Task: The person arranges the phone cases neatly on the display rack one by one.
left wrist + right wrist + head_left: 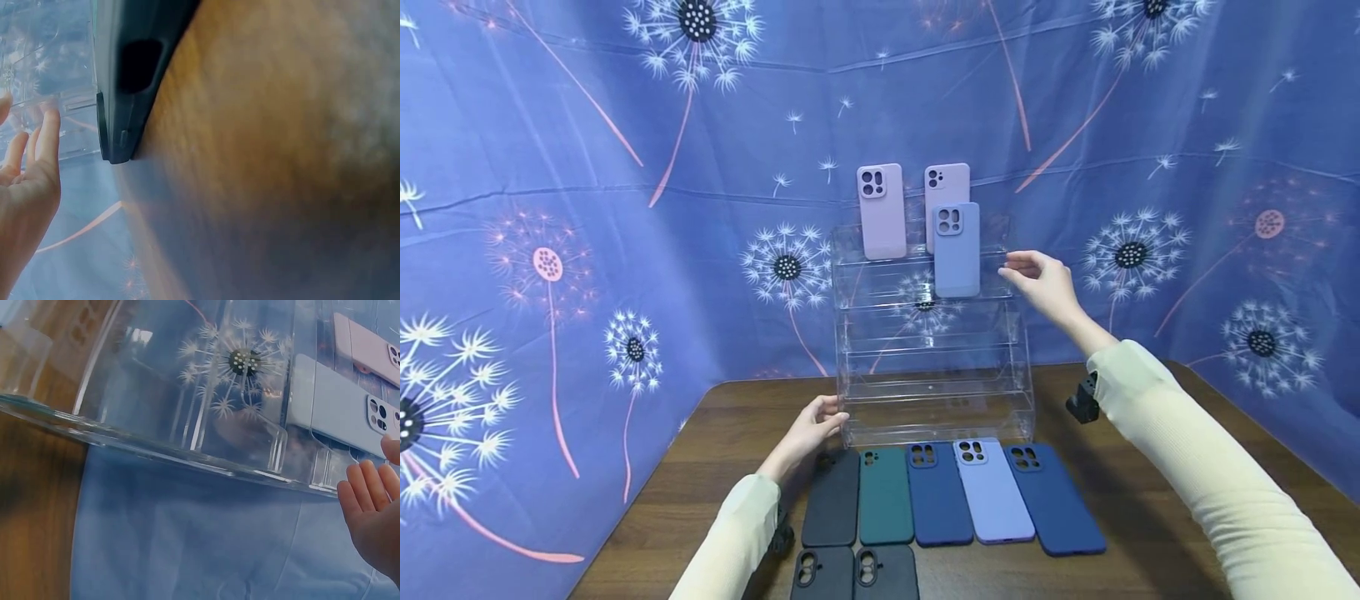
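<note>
Head view: at the bottom, two black cases (pixel 887 577) were laid below a row of five cases (pixel 886 504) on the brown table (pixel 662 508). In the lower middle, the clear stand (pixel 932 388) was touched by the left hand (pixel 805 433), its fingers nearly straight. The right hand (pixel 1047 286), loose and empty, was held near the stand's upper right. At upper middle, a light blue case (pixel 957 260) was propped, partly over one of two pink cases (pixel 882 218).
</note>
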Demonstrator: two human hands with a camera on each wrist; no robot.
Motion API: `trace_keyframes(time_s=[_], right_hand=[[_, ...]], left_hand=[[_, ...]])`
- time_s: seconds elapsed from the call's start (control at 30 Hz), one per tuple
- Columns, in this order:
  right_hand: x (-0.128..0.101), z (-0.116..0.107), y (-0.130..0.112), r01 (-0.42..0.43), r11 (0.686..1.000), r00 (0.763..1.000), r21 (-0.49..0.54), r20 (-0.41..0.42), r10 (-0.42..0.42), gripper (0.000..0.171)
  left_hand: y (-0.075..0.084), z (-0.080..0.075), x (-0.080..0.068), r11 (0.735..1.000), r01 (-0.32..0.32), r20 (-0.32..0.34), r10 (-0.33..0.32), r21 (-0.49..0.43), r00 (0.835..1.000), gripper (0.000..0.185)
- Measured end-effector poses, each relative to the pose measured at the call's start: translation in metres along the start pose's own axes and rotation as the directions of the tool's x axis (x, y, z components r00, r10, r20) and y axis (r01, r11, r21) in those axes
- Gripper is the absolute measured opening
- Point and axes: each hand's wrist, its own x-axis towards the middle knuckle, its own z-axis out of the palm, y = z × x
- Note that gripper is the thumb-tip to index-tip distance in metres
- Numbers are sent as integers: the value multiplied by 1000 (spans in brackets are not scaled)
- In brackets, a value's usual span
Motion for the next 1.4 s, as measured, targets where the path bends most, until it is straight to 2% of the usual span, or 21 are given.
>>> trace_keyframes(time_s=[0.2, 0.37, 0.47, 0.57, 0.73, 0.87, 0.97, 1.1, 1.3, 1.4], right_hand=[[-17, -5, 2, -22, 1000, 999, -4, 26, 22, 43], [-35, -10, 1, -36, 999, 997, 9, 69, 35, 44], [-44, -10, 1, -46, 999, 994, 15, 97, 44, 44], [-52, -9, -2, -51, 999, 992, 13, 115, 49, 43], [-70, -6, -8, -79, 996, 988, 30, 138, 74, 44], [-85, 1, -10, -94, 994, 976, 57, 200, 81, 45], [-95, 6, -11, -94, 993, 968, 71, 240, 75, 45], [-110, 12, -13, -100, 991, 957, 94, 282, 70, 44], [-133, 28, -23, -109, 980, 928, 166, 370, 41, 42], [-145, 37, -28, -103, 976, 917, 192, 398, 18, 40]], left_hand=[[-1, 2, -1, 1000, -24, -31, 24, -6, 999, 46], [-4, 4, -1, 998, -59, -34, 60, 27, 998, 48], [-2, 4, 0, 999, -45, -30, 46, 24, 998, 47], [9, 4, -3, 999, -34, -35, 34, 15, 999, 45], [15, 7, -2, 1000, -23, -41, 24, 2, 999, 46], [13, 6, -3, 1000, -23, -63, 24, 19, 998, 47], [16, 7, -3, 992, -37, -108, 51, 122, 993, 47], [20, 10, -2, 969, -65, -158, 105, 239, 982, 48], [23, 12, 1, 975, -107, -254, 155, 192, 955, 44], [23, 10, 3, 982, -118, -263, 154, 148, 952, 41]])
